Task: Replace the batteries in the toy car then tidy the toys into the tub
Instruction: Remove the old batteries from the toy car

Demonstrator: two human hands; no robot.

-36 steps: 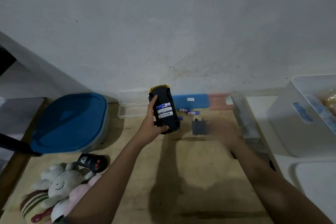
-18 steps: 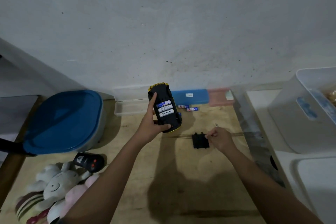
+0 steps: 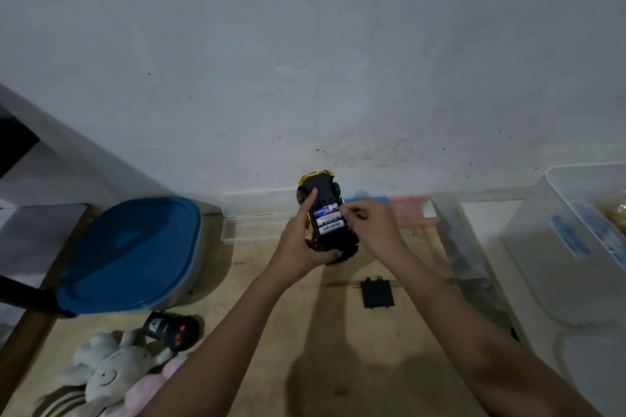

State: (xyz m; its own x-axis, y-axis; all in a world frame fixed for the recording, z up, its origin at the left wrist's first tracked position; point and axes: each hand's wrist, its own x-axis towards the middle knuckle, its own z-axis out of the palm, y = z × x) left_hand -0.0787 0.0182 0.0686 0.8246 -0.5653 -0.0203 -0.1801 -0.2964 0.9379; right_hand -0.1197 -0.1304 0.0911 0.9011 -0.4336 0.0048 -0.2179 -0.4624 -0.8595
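Note:
My left hand (image 3: 299,245) holds the black and gold toy car (image 3: 321,187) upside down above the wooden table (image 3: 305,342), index finger stretched along its underside. Three batteries (image 3: 329,223) lie in the open compartment. My right hand (image 3: 374,228) is curled, its fingertips at the right end of the upper battery; whether it grips anything is hidden. The black battery cover (image 3: 377,293) lies flat on the table below the right hand. A tub with a blue lid (image 3: 135,250) stands at the left.
A black remote control (image 3: 169,332) and plush toys (image 3: 108,372) lie at the front left. A clear shallow tray (image 3: 237,234) and a pink and blue case (image 3: 411,217) sit by the wall. A white bin (image 3: 542,247) stands at the right.
My right hand left the battery cover on the table and moved up to the car's battery compartment. The left hand kept hold of the car.

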